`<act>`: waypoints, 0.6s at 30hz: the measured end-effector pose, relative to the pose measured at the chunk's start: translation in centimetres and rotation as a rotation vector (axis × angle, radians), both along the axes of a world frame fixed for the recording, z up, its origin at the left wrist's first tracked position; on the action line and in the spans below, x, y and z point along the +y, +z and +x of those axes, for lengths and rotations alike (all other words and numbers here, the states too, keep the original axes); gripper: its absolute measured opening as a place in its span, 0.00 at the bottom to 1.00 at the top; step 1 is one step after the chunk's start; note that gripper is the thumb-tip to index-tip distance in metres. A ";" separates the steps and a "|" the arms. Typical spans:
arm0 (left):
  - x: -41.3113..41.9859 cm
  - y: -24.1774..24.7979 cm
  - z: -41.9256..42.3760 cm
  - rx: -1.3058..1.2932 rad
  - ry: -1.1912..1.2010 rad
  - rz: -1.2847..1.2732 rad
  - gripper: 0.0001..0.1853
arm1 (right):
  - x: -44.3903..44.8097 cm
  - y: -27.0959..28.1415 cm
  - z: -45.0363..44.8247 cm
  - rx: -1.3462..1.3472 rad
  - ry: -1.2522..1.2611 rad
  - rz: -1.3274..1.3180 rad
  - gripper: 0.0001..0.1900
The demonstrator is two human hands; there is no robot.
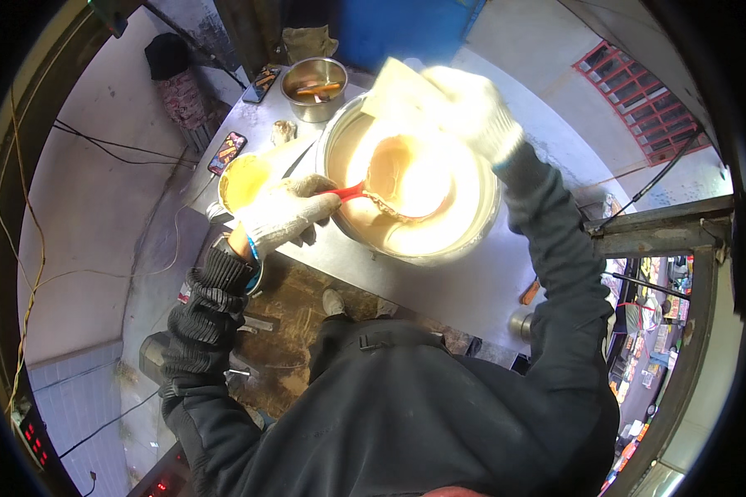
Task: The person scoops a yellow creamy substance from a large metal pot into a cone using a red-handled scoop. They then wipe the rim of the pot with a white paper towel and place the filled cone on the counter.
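Note:
My left hand (289, 211), in a pale knit glove, grips the red handle (347, 192) of a wide round scoop (388, 164). The scoop is over a large round pot (494, 214) of beige, creamy liquid (360, 220), and beige residue coats its rim. In my right hand (475, 112), also gloved, is a flat pale rectangular piece (401, 90), held above the pot's far side. Strong glare washes out that hand's fingers and part of the scoop, so I cannot tell whether the flat piece touches the scoop.
The pot stands on a metal worktop (460, 298). Left of it are a container with yellowish contents (245, 180), a phone (228, 153) and a second phone (262, 84). A steel bowl (314, 112) holds utensils. A small metal container (521, 324) stands near my right sleeve.

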State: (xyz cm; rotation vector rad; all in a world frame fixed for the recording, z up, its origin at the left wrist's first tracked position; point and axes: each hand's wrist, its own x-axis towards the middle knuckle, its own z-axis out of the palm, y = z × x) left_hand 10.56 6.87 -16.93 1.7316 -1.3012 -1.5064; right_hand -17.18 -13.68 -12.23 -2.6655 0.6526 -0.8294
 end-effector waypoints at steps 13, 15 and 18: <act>1.8 -2.1 -1.0 0.729 0.356 0.163 0.19 | 12.3 -5.1 -11.0 0.228 0.083 -0.366 0.14; 2.7 -1.9 -0.7 0.617 0.186 0.174 0.21 | 13.5 -3.1 -13.2 0.229 0.023 -0.411 0.15; 3.7 -2.9 0.0 0.293 0.216 0.013 0.27 | 15.5 0.2 -17.1 0.091 -0.186 -0.347 0.15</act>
